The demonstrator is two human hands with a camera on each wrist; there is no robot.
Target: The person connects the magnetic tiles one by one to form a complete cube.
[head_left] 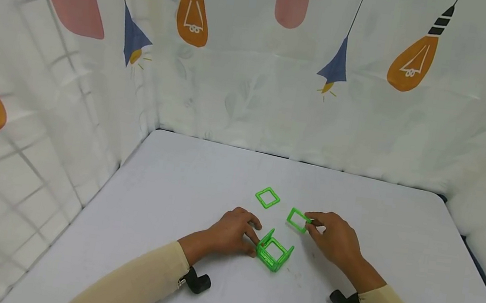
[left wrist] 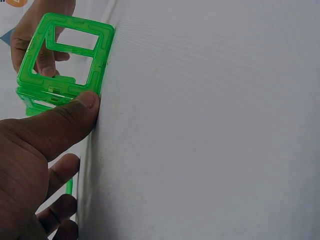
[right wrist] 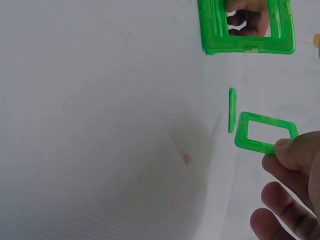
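Left hand (head_left: 235, 232) rests on the worktop (head_left: 171, 198), near centre, fingers fairly straight. Its fingertips press against the left wall of a part-built green cube (head_left: 274, 251). The left wrist view shows the thumb (left wrist: 75, 112) flat against the cube's lower edge, not wrapped round it. Judged as a brace: the frames stand on edge and look held only at their sides, so a steadying push keeps them square.

Right hand (head_left: 335, 237), just right of and slightly beyond the cube, pinches a loose green square frame (head_left: 297, 220) by one edge between thumb and fingertips. The frame is tilted, its far-left corner low, whether touching the worktop I cannot tell. An edge pinch leaves the other sides free to meet the cube.

The cube's top is open; walls upright, no lid.

A second loose square frame (head_left: 267, 197) lies flat farther back, apart from both hands.

Black straps with small cameras sit at each wrist, cream sleeves above. Lamp-printed curtain (head_left: 254, 70) encloses the worktop on the left, far and right sides.
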